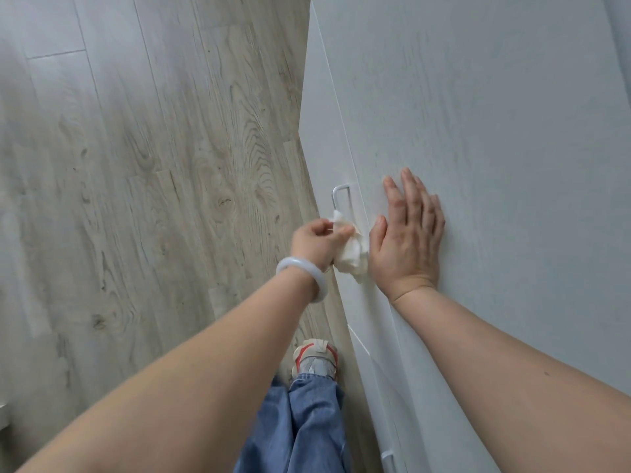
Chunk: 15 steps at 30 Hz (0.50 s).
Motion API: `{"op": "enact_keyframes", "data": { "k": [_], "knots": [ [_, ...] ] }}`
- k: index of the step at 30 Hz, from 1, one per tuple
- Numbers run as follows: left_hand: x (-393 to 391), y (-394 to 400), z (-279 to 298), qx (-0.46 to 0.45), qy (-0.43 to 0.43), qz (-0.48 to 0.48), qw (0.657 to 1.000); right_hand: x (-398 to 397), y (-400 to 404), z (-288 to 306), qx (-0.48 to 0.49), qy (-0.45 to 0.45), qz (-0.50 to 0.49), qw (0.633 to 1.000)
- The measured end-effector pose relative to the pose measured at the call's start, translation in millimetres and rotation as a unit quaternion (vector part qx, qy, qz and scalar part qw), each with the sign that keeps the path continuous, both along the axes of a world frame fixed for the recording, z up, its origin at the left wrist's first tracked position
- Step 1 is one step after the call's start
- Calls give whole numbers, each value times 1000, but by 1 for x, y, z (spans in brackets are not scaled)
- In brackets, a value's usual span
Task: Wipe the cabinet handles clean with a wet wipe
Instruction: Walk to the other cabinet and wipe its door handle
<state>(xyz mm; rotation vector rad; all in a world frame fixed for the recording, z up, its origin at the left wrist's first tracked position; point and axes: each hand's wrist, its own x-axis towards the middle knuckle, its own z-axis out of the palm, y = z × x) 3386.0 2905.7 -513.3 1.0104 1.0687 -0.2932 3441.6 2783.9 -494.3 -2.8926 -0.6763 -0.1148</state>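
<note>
Left hand (316,242) grips crumpled wet wipe (350,250), fingers curled round it, pressing it on lower part of silver cabinet handle (336,199) at cabinet (478,114) front edge. Right hand (408,233) flat on cabinet top just beside handle, fingers straight, holding nothing. White bangle (304,278) on left wrist. Second handle (387,460) lower down front (partly cut off). Sneaker (316,358) on wood floor (136,165)
</note>
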Motion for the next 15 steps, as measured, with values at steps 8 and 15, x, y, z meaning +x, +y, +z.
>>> {"op": "enact_keyframes", "data": {
  "k": [8, 15],
  "knots": [
    [43, 24, 14, 71, -25, 52, 996, 0, 0, 1, 0, -3, 5, 1000],
    [3, -16, 7, 25, 18, 91, 995, 0, 0, 1, 0, -3, -1, 1000]
  ]
}}
